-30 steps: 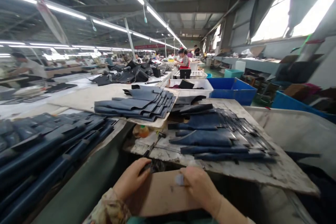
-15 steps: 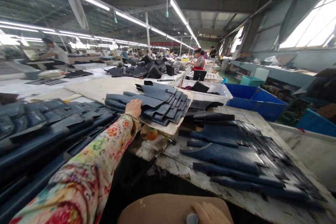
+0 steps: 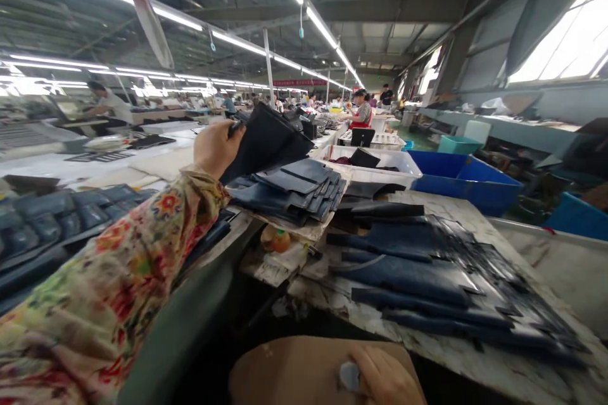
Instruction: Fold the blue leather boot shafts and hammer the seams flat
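I see a dark leather piece (image 3: 268, 139) held in the air, tilted, just above and behind the stack of dark blue pieces (image 3: 289, 193). My left hand (image 3: 216, 147) is closed on its left edge, thumb and fingers pinching it, with the flowered sleeve (image 3: 118, 285) running back toward the camera. The stack lies fanned on a pale board whose near edge overhangs a small orange bottle (image 3: 280, 240).

To the right of the stack, a second spread of long dark blue pieces (image 3: 418, 272) lies overlapped on the worn white table (image 3: 479, 218), well apart from the left hand. At the bottom edge of the view my right hand (image 3: 384, 380) rests on a brown cardboard sheet (image 3: 285, 373), its fingers curled around a small pale thing (image 3: 350, 376) that I cannot identify.

On the far left, rows of more dark pieces (image 3: 57, 221) cover another surface. Behind the stack stands a white bin (image 3: 380, 168) holding a few dark items, and just beside it on the right a blue bin (image 3: 468, 186). Farther back, a person in a red vest (image 3: 361, 112) works at the long line, and another person (image 3: 109, 104) bends over a table at the left.
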Demonstrator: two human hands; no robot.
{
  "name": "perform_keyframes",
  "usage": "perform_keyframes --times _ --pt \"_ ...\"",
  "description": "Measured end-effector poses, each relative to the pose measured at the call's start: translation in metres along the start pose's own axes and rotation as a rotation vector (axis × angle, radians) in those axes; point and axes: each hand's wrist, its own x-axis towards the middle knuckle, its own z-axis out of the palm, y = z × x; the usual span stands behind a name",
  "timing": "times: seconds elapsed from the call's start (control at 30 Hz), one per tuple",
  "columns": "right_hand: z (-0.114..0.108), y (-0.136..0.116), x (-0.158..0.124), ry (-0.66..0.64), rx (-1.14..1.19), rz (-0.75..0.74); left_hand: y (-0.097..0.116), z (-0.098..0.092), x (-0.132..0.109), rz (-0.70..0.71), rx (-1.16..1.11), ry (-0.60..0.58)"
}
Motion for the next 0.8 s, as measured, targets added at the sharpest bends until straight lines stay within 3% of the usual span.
perform_keyframes --times 0.13,0.27,0.4,0.5,0.6,0.7,0.8 --pt "-0.011 -0.010 0.003 -0.019 0.130 0.115 0.044 -0.074 -0.004 0.174 0.025 0.075" --pt "-0.042 -0.005 0.035 -0.055 0.347 0.280 0.092 -0.146 -0.008 0.339 0.026 0.161" --pt "-0.095 0.025 0.092 0.205 0.677 0.627 0.131 -0.202 -0.011 0.376 0.019 0.186" --pt "-0.135 0.039 0.124 0.318 1.030 0.748 0.146 -0.217 -0.021 0.297 -0.050 0.109" --pt "-0.165 0.036 0.133 0.407 1.331 0.816 0.139 -0.213 -0.044 0.205 -0.274 0.027" --pt "-0.182 0.026 0.127 0.435 1.347 0.856 0.111 -0.203 -0.078 0.081 -0.576 -0.047" --pt "-0.197 0.021 0.127 0.422 1.167 0.729 0.074 -0.195 -0.119 -0.096 -0.834 -0.092"
